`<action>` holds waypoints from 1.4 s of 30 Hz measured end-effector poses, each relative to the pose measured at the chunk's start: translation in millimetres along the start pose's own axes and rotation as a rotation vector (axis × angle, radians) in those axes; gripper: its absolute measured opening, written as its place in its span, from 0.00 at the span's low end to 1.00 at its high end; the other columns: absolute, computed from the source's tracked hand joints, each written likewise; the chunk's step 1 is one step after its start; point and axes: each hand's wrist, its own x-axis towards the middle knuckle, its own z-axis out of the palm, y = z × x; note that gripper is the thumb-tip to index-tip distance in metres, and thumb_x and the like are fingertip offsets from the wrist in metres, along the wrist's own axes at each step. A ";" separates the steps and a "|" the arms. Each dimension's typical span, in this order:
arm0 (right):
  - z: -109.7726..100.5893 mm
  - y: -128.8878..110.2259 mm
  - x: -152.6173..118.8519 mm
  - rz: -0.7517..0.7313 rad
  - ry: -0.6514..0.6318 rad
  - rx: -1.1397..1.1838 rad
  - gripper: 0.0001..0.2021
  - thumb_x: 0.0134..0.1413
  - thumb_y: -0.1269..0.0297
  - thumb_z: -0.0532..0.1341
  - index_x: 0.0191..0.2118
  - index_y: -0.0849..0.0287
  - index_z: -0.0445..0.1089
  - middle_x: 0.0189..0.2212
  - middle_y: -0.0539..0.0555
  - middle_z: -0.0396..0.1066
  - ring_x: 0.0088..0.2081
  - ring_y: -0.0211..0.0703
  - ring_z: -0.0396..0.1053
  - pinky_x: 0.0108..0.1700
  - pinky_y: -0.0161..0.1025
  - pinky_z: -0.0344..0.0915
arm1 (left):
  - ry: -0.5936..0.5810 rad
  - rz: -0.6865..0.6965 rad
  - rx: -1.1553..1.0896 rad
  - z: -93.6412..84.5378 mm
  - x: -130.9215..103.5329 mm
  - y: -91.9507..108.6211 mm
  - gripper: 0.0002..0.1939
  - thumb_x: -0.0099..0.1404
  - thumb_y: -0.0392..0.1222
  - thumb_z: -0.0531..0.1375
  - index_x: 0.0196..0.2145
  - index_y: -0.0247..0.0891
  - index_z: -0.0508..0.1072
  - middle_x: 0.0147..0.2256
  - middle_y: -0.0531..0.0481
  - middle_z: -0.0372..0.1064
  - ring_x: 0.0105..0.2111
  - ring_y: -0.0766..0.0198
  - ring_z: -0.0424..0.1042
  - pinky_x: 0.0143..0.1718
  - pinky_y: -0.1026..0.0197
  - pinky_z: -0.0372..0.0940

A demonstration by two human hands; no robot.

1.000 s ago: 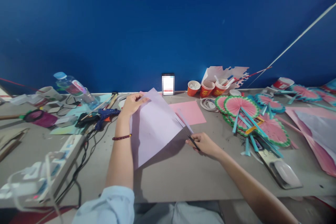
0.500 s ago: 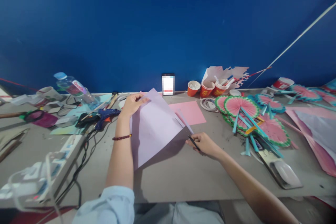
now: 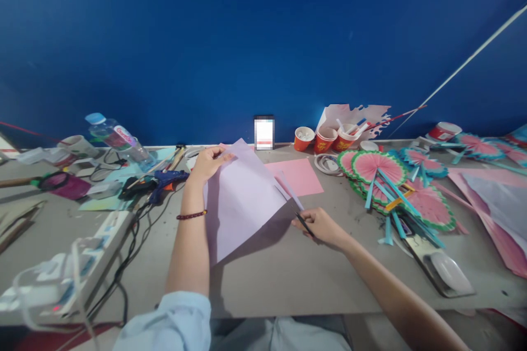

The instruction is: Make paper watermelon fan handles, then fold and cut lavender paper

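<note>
My left hand [image 3: 213,163] grips the far left edge of a lilac sheet of paper [image 3: 245,203], thumb on top, and holds it tilted above the desk. In my right hand [image 3: 317,225] is a dark-handled pair of scissors [image 3: 303,223], its blades at the sheet's right corner. A narrow lilac strip [image 3: 290,189] stands partly away from the sheet's right edge, just beyond the scissors. Behind it a pink sheet of paper [image 3: 302,175] lies flat on the desk. The blade tips are hard to make out against the paper.
Paper fans [image 3: 379,167] in pink, green and blue lie to the right, near a white mouse [image 3: 450,272]. Orange paper cups [image 3: 303,139] and a lit phone [image 3: 264,132] stand by the blue wall. Left are a glue gun [image 3: 167,180], a bottle [image 3: 119,137] and a power strip [image 3: 93,258].
Hardly anything differs. The scissors in my right hand have shifted slightly at the paper's corner; my left hand and the sheet stay where they were.
</note>
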 end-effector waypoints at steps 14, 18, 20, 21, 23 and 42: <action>-0.1 -1.0 -0.7 0.015 -0.015 0.019 0.22 0.46 0.45 0.62 0.20 0.58 0.57 0.12 0.44 0.58 0.12 0.29 0.52 0.13 0.28 0.48 | -0.066 0.033 -0.014 0.9 0.6 1.5 0.18 0.49 0.55 0.66 0.27 0.35 0.76 0.28 0.48 0.73 0.31 0.61 0.69 0.32 0.63 0.59; 0.9 -1.9 -0.9 0.028 -0.008 0.034 0.22 0.47 0.44 0.61 0.21 0.58 0.57 0.12 0.44 0.58 0.11 0.29 0.52 0.12 0.28 0.49 | -0.080 0.054 -0.017 2.7 -0.9 5.6 0.19 0.50 0.55 0.66 0.28 0.35 0.77 0.31 0.47 0.73 0.30 0.63 0.68 0.32 0.63 0.59; 0.9 -1.7 -0.7 0.020 -0.012 0.032 0.22 0.47 0.44 0.61 0.20 0.58 0.57 0.12 0.44 0.59 0.11 0.28 0.52 0.13 0.28 0.48 | -0.090 0.049 -0.016 3.3 -1.8 7.2 0.19 0.50 0.56 0.66 0.29 0.35 0.77 0.29 0.48 0.72 0.27 0.65 0.66 0.29 0.64 0.58; 0.8 -1.6 -0.6 0.012 -0.015 0.029 0.22 0.48 0.45 0.60 0.20 0.58 0.57 0.13 0.45 0.59 0.12 0.28 0.53 0.13 0.28 0.48 | -0.096 0.047 -0.014 3.7 -2.2 7.8 0.19 0.50 0.56 0.66 0.29 0.35 0.77 0.28 0.49 0.72 0.26 0.66 0.65 0.28 0.65 0.58; 0.4 -1.6 -0.6 0.000 -0.020 0.022 0.22 0.49 0.45 0.60 0.20 0.59 0.57 0.13 0.45 0.60 0.12 0.28 0.53 0.13 0.27 0.47 | -0.102 0.049 -0.009 4.8 -2.6 8.5 0.19 0.50 0.56 0.66 0.29 0.35 0.77 0.27 0.49 0.71 0.26 0.67 0.63 0.26 0.65 0.57; 2.8 -3.9 -0.1 0.022 -0.013 0.046 0.22 0.48 0.44 0.61 0.21 0.58 0.57 0.12 0.44 0.60 0.11 0.28 0.51 0.12 0.28 0.45 | -0.173 0.031 -0.029 11.6 -4.4 15.7 0.20 0.51 0.55 0.66 0.29 0.33 0.77 0.26 0.49 0.70 0.25 0.67 0.64 0.26 0.66 0.57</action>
